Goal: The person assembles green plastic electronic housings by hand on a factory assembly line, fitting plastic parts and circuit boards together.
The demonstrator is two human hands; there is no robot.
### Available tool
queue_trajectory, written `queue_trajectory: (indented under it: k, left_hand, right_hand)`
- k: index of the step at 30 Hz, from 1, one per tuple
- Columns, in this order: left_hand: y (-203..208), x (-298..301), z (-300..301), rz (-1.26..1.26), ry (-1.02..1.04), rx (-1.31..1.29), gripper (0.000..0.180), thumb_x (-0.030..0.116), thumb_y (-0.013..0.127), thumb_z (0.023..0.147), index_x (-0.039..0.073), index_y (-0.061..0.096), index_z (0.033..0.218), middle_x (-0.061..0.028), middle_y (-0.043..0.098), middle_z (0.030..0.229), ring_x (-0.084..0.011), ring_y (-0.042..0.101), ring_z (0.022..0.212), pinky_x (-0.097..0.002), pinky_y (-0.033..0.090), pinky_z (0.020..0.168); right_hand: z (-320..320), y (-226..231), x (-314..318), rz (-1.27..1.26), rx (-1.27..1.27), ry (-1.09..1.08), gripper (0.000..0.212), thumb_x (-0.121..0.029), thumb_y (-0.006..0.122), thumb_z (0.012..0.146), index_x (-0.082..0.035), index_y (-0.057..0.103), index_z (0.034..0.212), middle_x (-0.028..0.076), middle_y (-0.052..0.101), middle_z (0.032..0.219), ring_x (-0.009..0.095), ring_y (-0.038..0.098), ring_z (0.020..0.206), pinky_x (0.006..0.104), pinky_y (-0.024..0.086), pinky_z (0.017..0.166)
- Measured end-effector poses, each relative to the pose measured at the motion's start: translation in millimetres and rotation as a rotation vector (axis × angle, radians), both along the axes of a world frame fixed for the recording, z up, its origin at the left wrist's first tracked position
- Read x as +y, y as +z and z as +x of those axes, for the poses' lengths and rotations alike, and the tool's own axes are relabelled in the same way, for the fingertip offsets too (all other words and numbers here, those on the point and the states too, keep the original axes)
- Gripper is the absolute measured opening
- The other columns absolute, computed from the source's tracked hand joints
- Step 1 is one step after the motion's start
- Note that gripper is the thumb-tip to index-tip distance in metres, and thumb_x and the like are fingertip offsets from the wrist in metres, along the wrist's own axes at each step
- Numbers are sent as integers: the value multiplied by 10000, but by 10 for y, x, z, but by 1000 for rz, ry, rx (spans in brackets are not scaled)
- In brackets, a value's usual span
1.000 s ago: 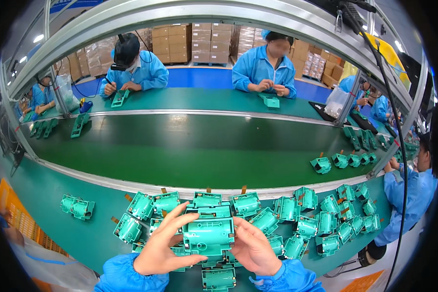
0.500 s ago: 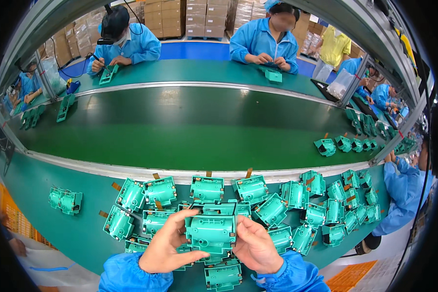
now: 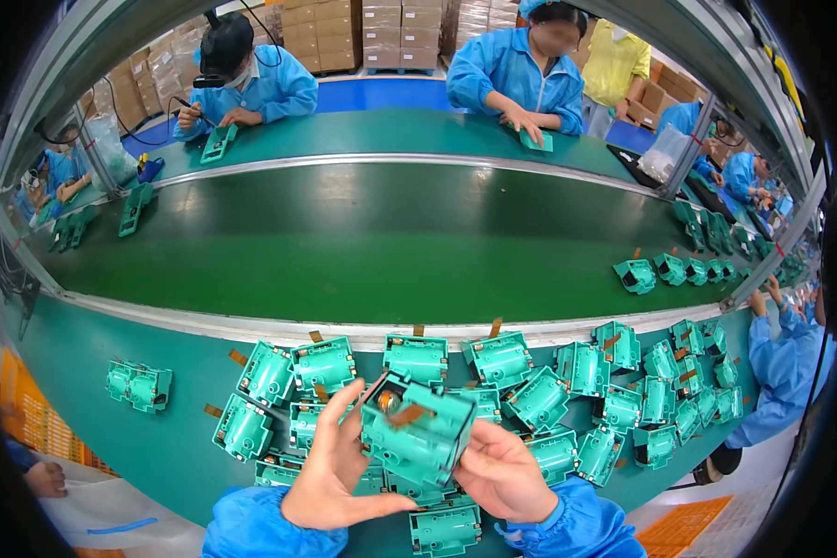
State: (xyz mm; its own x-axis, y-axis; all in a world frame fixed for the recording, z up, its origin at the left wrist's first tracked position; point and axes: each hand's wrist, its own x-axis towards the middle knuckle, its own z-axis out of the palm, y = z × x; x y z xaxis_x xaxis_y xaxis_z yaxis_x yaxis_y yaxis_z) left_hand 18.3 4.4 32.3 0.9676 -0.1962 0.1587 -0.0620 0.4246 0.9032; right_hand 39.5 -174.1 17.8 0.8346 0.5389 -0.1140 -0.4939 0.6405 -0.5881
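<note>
A teal-green plastic housing (image 3: 428,446) is held tilted above the near bench. Its open side shows a copper-coloured coil or metal part and a brown flexible strip. My right hand (image 3: 507,472) pinches its right edge between thumb and fingers. Around its left side, my left hand (image 3: 325,479) is spread, thumb stretched out below; whether its fingertips touch the housing is hard to tell. Under and beyond both hands lie several similar housings (image 3: 416,357), many with brown strips sticking out. Another housing (image 3: 139,385) lies apart at the left.
A green conveyor belt (image 3: 344,251) runs behind a pale rail (image 3: 214,321), with more housings (image 3: 635,276) at its right. Two people in blue work across it. At the right a co-worker's sleeve (image 3: 772,381) reaches near the bench. Orange crates (image 3: 684,527) stand below at both sides.
The housing has turned from its rounded face to show its open side with the brown strip. My left fingers have loosened from it; my right hand keeps its grip. The view has shifted slightly.
</note>
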Motion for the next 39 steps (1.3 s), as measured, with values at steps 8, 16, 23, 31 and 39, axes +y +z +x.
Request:
queue_trajectory:
  k: [8,16,23,31,39]
  left_hand:
    - [6,-58,-102,601,353,-265,1030,134,830,498,20,169,1279,-146,293,1194,-246,323,1166,-416,348,934]
    - [-314,122,-47,-736,-318,463,658,353,546,751,15,309,1263,-167,357,1278,-315,377,1153,-493,303,943]
    - [-423,43,-126,-956,-427,548,698,413,570,696,54,350,1254,-162,350,1283,-329,353,1164,-524,259,950]
    - [-377,54,-129,-1025,-392,583,630,334,568,699,37,385,1223,-163,393,1250,-325,379,1136,-495,263,948]
    - [330,967,-275,434,1014,-198,748,315,666,651,-35,350,1232,-72,478,988,-174,499,857,-287,417,765]
  right_hand:
    - [-120,-172,-35,-151,-265,10,306,-7,481,832,52,449,1130,139,502,1132,210,483,1044,345,360,905]
    - [-67,65,-37,-803,-1045,-554,692,-220,742,629,90,407,1149,216,403,1184,294,403,1092,377,328,901]
    - [-34,37,-53,-799,-1147,-417,776,-167,772,591,104,361,1190,227,453,1133,311,440,1062,390,349,889]
    - [-106,-27,-50,-698,-988,-388,742,-81,745,615,105,336,1205,223,464,1112,279,469,1032,374,359,892]
    - [-46,180,-67,-769,-819,-412,291,-11,622,688,52,537,960,180,555,988,215,538,868,304,416,773]
